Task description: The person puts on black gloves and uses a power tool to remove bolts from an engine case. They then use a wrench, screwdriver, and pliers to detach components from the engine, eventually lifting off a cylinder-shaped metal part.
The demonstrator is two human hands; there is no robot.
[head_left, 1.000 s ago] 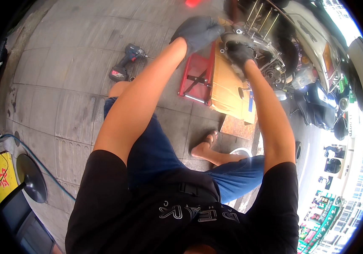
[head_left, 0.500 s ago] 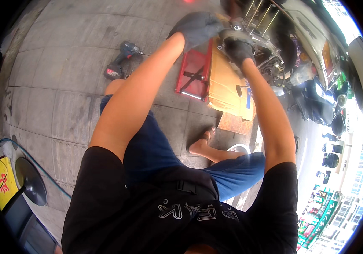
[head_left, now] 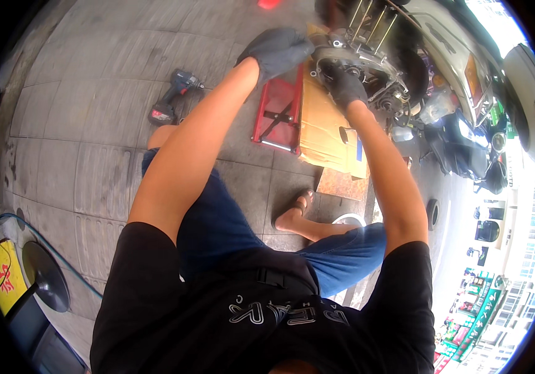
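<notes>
A person is apparently working on an engine casing [head_left: 368, 62], far right, left hand [head_left: 277, 52] curling beside it, right hand [head_left: 345, 86] reaching into its near side; what either is gripping cannot be told. Continuing is likely requiring steady fingers.

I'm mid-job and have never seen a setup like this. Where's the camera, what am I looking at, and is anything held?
There's no robot here: a person works with two dark-gloved hands. The wide fisheye camera sits on their head, looking down, so straight edges bend toward the rim.

The right hand reaches into a metal engine assembly with slim rods sticking out. The left hand is at its left edge. Whether either grips something is hidden.

Nearby are a cardboard sheet and a red frame with crossed black bars. A cordless power tool lies on the paved floor, to the left.
</notes>
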